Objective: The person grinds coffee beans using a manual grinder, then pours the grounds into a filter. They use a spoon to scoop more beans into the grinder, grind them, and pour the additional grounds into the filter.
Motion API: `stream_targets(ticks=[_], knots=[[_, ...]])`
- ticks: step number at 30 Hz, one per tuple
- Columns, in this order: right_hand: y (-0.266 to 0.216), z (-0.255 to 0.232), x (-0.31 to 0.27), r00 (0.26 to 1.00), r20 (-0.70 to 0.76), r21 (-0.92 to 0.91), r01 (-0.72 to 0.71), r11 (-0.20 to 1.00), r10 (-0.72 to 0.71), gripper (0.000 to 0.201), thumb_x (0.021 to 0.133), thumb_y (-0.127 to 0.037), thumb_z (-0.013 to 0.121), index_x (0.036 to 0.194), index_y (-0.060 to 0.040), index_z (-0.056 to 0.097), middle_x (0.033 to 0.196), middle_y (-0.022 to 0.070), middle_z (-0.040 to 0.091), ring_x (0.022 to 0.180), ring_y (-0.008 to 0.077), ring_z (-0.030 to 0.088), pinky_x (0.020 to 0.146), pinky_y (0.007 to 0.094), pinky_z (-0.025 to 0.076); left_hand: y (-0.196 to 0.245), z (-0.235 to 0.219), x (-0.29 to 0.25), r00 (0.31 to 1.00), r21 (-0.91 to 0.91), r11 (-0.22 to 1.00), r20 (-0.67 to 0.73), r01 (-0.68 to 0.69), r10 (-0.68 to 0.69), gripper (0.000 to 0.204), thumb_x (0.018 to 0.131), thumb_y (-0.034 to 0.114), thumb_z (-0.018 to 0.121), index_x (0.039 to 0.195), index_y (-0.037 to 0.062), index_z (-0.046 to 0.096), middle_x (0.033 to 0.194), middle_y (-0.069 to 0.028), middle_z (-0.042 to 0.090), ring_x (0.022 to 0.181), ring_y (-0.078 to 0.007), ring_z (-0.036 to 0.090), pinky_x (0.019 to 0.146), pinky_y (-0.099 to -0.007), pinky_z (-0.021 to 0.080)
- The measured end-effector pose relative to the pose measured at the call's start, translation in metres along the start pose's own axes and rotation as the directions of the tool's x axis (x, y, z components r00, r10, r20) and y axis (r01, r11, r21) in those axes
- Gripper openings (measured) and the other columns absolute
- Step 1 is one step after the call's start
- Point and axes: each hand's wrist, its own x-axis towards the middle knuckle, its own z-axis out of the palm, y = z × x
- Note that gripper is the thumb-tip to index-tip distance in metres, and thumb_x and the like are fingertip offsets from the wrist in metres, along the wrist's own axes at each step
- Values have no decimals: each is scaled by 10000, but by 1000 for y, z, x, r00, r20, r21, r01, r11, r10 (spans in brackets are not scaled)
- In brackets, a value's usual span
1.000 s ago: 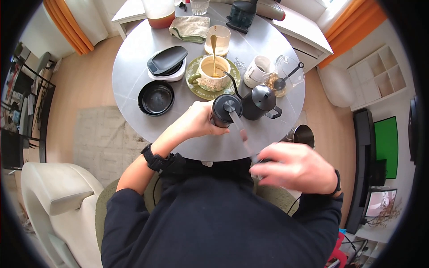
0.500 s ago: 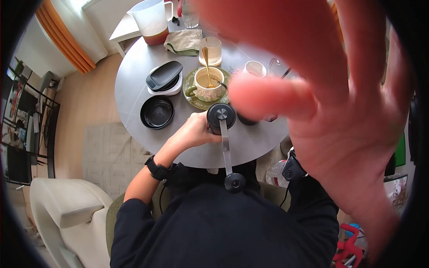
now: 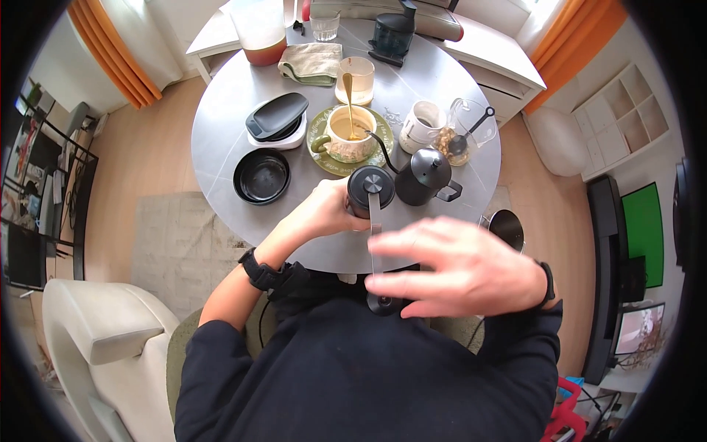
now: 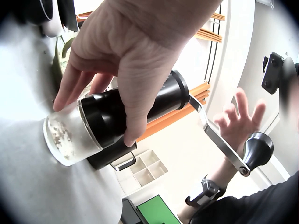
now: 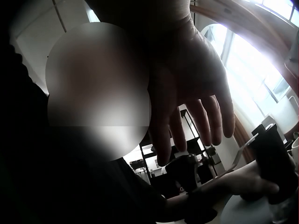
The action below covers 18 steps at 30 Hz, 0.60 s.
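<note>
My left hand [image 3: 324,211] grips the black body of a hand coffee grinder [image 3: 370,186], fingers on one side and thumb on the other. Its clear bottom jar [image 4: 67,135], with pale bits inside, is close over the grey tabletop in the left wrist view. From the lid, a metal crank arm [image 4: 217,137] runs toward my body and ends in a black knob [image 4: 258,148]. My right hand [image 3: 471,269] hovers by the crank with fingers spread and nothing held; in the head view it overlaps the arm and knob.
Just beyond the grinder stands a black gooseneck kettle [image 3: 421,179], its spout reaching a cup [image 3: 347,147] with a gold spoon on a green plate [image 3: 322,158]. Left are a black bowl [image 3: 262,177] and a scoop-shaped tray [image 3: 276,116]. A white mug [image 3: 421,127] stands right.
My right hand left the crank knob, rose close before the head camera, then came back down beside the crank. The crank swung from lower right to pointing at my body. My left hand keeps its grip.
</note>
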Motion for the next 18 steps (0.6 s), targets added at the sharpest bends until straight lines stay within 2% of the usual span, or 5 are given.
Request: stream_targets(ticks=[3, 9, 11, 15, 18], knots=[[-7, 19, 2, 987, 124, -25, 108, 994, -104, 349, 747, -120, 606, 1087, -47, 585, 989, 109, 532, 873, 217, 589, 703, 303, 509, -1, 1, 0, 1000, 48, 999, -15, -12, 13, 339, 662, 166, 839, 879, 15, 628, 778, -79, 683, 694, -130, 609, 665, -327, 523], [12, 36, 82, 971, 123, -173, 226, 959, -206, 227, 720, -127, 640, 919, -35, 581, 847, 123, 508, 708, 239, 594, 585, 361, 514, 0, 3, -3, 999, -145, 989, -5, -34, 33, 278, 713, 134, 759, 913, 2, 618, 860, -77, 699, 793, -149, 645, 745, -292, 509], [39, 45, 117, 963, 18, -112, 270, 956, -269, 184, 746, -157, 649, 842, -17, 578, 806, 121, 519, 670, 290, 618, 580, 399, 523, 31, -1, -18, 962, -20, 980, -196, -196, 189, 296, 735, 172, 749, 940, 1, 620, 952, -84, 695, 890, -172, 638, 809, -287, 489], [96, 21, 158, 984, 94, -388, -102, 916, 149, 250, 803, -315, 685, 935, -113, 623, 926, 103, 593, 839, 303, 665, 659, 396, 551, -18, 4, 5, 987, 67, 985, -16, -160, 161, 403, 665, 194, 826, 945, 2, 608, 872, -102, 693, 817, -187, 659, 785, -325, 506], [155, 1, 124, 952, -104, -307, -305, 902, 287, 333, 791, -291, 712, 1089, -162, 637, 984, 83, 626, 969, 296, 621, 827, 409, 508, -8, 3, 2, 994, 18, 995, -44, -101, 101, 365, 662, 172, 837, 905, 6, 620, 804, -70, 676, 730, -157, 618, 742, -319, 515]])
